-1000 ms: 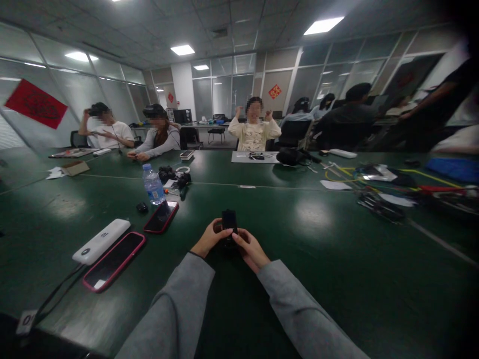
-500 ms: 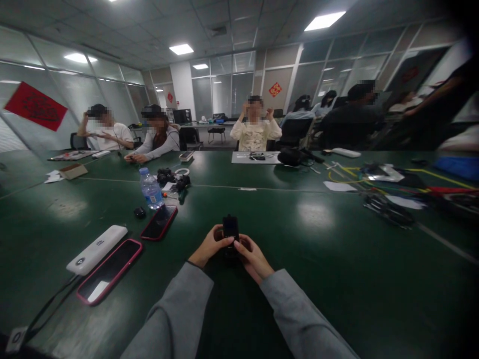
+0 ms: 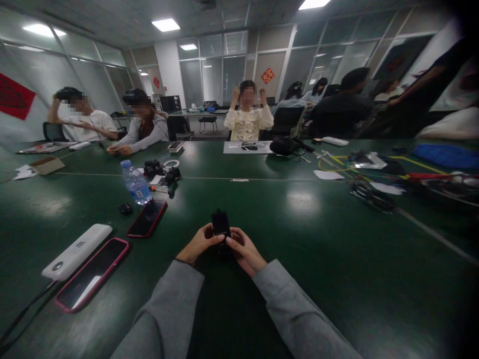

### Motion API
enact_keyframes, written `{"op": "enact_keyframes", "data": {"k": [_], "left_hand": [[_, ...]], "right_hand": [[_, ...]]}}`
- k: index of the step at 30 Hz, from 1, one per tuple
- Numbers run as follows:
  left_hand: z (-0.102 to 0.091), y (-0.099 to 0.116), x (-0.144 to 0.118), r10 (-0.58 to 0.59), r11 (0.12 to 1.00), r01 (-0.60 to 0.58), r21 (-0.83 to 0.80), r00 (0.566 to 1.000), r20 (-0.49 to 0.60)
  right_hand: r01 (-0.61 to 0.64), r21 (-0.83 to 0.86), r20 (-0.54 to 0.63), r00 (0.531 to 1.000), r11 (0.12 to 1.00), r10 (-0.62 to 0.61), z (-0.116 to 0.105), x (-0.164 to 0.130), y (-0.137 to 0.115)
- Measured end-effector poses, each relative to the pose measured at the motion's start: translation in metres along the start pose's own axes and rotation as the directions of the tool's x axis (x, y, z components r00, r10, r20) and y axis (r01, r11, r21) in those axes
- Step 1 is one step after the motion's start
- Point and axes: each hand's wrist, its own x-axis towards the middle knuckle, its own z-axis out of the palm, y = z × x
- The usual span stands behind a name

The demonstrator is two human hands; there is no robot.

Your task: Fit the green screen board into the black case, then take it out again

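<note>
Head view: the left hand and the right hand are meeting over the near edge of the green table, both in grey sleeves. Together they are grasping a small black device, which is standing upright between them just above the tabletop; the left thumb is lying across its lower part, and the right fingers are curling around its right side. What the device is cannot be told. Toward the near left corner, a white power bank is lying beside a phone in a pink case, the two almost touching along their long sides. Farther in, a second phone in a red case is resting near a water bottle, which is standing upright, with a small dark object just to its left. Cables and papers are spreading toward the right edge. Along the far edge, other people are sitting, well apart from the hands.
</note>
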Motion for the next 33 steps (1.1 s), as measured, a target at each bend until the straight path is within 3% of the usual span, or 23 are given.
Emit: {"op": "enact_keyframes", "data": {"k": [17,33], "left_hand": [[-0.003,-0.012,0.005,0.073,0.992,-0.070,0.104,0.997,-0.028],[0.002,-0.009,0.005,0.088,0.983,-0.073,0.167,0.993,-0.080]], "right_hand": [[-0.065,0.076,0.061,0.996,0.995,0.060,-0.003,-0.001,0.000],[-0.065,0.066,0.030,0.998,0.996,0.063,0.000,-0.002,0.000]]}}
